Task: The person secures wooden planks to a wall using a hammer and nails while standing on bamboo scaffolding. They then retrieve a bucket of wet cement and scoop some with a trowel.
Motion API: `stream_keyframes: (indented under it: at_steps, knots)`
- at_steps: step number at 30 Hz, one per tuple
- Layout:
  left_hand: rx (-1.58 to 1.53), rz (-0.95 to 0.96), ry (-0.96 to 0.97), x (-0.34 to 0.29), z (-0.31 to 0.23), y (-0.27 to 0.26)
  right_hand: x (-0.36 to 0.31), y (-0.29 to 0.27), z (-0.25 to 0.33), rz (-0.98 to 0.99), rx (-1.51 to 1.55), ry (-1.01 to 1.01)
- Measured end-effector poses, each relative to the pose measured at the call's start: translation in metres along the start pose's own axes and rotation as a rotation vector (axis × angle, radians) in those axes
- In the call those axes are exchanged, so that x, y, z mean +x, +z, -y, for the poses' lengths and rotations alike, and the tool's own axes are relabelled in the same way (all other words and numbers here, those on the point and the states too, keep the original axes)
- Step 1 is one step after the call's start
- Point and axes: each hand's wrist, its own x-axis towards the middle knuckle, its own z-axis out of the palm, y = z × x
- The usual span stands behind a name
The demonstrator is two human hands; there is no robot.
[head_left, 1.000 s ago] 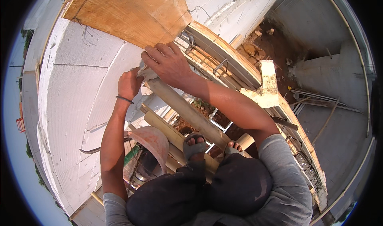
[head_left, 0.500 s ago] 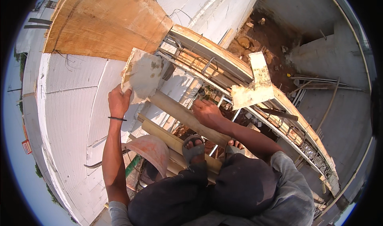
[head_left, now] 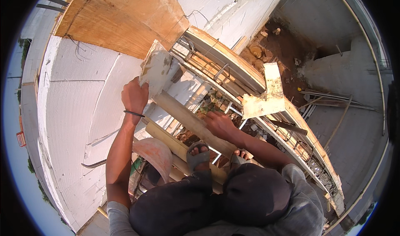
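My left hand [head_left: 135,95] grips the lower left edge of a pale, stained plywood piece [head_left: 157,71] and holds it tilted. Its top reaches the big orange-brown plywood panel [head_left: 121,21], and the near end of the formwork lies beside it. My right hand [head_left: 219,125] is closed, knuckles up, just right of a round wooden pole [head_left: 187,118]. Whatever its fingers may hold is hidden. Farther right, an L-shaped pale board [head_left: 266,98] lies across the long wooden formwork [head_left: 237,67], which has steel bars inside.
My sandalled feet [head_left: 198,157] rest on timber poles above a gap with rubble below. An orange-stained bucket [head_left: 154,155] hangs or stands at my left knee. White block walls [head_left: 79,107] rise at left; a deep pit with brown soil [head_left: 275,48] lies at right.
The plywood piece in my left hand has turned more edge-on, and that hand has moved slightly up and right with it. My right hand stays closed beside the pole. The whole view has shifted slightly.
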Motion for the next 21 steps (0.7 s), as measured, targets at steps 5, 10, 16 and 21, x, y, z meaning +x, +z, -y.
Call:
stream_keyframes:
  at_steps: [5,10,16,21]
  knots:
    - [0.039,-0.022,0.044,0.005,-0.003,0.022,-0.007,0.000,-0.001,0.014,-0.010,-0.014]
    - [0.005,-0.040,0.199,0.020,0.029,0.027,-0.010,0.008,-0.002,0.041,-0.014,-0.058]
    - [-0.095,0.018,0.228,0.032,0.059,0.024,-0.007,0.005,0.002,0.120,-0.021,-0.070]
    - [0.024,0.031,0.225,0.034,0.060,0.023,-0.010,-0.024,0.021,0.220,-0.076,-0.015]
